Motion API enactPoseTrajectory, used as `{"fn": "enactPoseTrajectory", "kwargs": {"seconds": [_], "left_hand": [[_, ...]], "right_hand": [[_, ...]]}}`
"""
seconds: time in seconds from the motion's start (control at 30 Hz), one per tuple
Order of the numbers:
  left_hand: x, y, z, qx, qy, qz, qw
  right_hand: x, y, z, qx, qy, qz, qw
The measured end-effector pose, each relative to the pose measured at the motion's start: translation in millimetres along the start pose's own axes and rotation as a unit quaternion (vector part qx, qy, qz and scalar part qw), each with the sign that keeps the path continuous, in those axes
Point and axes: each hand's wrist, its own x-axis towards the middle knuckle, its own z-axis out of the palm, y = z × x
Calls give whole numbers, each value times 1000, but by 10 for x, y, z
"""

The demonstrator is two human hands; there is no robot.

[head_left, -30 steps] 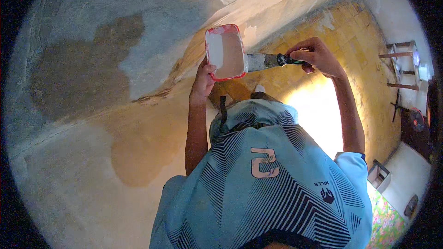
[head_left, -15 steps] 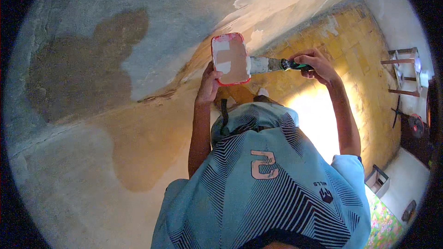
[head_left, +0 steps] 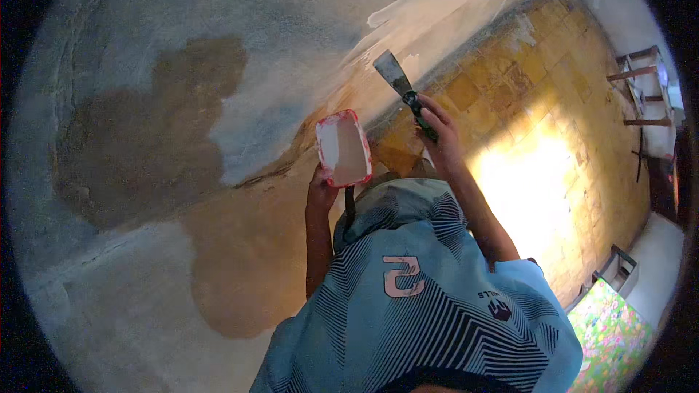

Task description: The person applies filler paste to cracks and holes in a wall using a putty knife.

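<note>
My left hand (head_left: 321, 191) is closed around the lower left corner of a shallow rectangular container (head_left: 351, 183) with a red, smeared rim. A whitish-beige paste (head_left: 349, 151) coats its inside. In my right hand (head_left: 443, 138) is a putty knife (head_left: 397, 80), gripped by its dark green handle. Its blade, smeared with pale residue, points up and to the left, apart from the container and in front of the wall's lower part. Left of both hands rises a grey plastered wall (head_left: 291, 22) with a large brown damp-looking patch (head_left: 145, 145).
Worn yellow floor tiles (head_left: 502, 87) stretch to the right, with a bright patch of sunlight (head_left: 524, 196). A wooden stool-like frame (head_left: 644, 87) stands by the far right wall. A flowered cloth (head_left: 608, 335) and an open box-like piece (head_left: 619, 271) lie at lower right.
The putty knife has left the container's edge and swung up, blade now toward the wall. My left hand has lowered the container closer to my body. The view has shifted slightly.
</note>
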Motion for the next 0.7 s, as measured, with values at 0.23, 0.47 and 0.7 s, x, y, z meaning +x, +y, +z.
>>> {"fn": "enactPoseTrajectory", "kwargs": {"seconds": [0.23,0.47,0.7], "left_hand": [[-417,123,-261,-22,47,9,999],[-826,49,-962,-75,88,43,992],[-1066,39,-892,-139,106,92,980]], "right_hand": [[333,712,358,-49,95,-124,986],[337,1161,800,-119,127,-154,973],[637,1294,1238,-189,108,-183,959]]}}
